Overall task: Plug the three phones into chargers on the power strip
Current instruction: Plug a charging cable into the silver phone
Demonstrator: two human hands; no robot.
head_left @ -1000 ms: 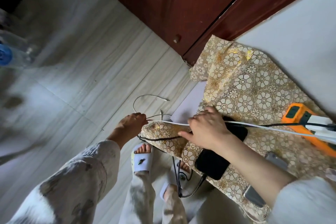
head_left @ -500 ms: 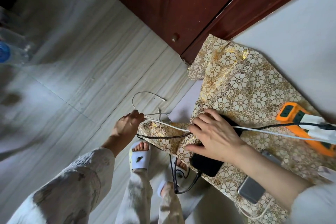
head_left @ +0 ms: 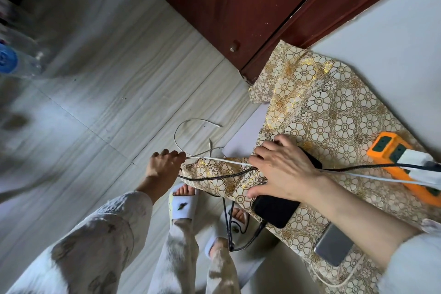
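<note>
An orange power strip (head_left: pixel 391 150) lies at the right on the gold flowered tablecloth (head_left: pixel 322 107), with white charger plugs (head_left: pixel 415 161) in it. A white cable (head_left: pixel 229 161) runs from the strip under my right hand to my left hand (head_left: pixel 162 167), which pinches it just off the table's edge; its loose end (head_left: pixel 216 124) hangs above the floor. My right hand (head_left: pixel 284 169) rests with spread fingers on a black phone (head_left: pixel 276 210). A black braided cable (head_left: pixel 214 176) loops down into that phone's near end. A grey phone (head_left: pixel 334 243) lies closer to me, partly hidden by my forearm.
A dark red door (head_left: pixel 238 7) and frame stand behind the table's far corner. Clear water bottles (head_left: pixel 14 59) stand on the pale floor at the left. My feet in white slippers (head_left: pixel 182 205) are below the table's edge, with black cable hanging beside them.
My right hand's fingers have uncurled and spread over the black phone. My left hand keeps pinching the white cable at about the same spot.
</note>
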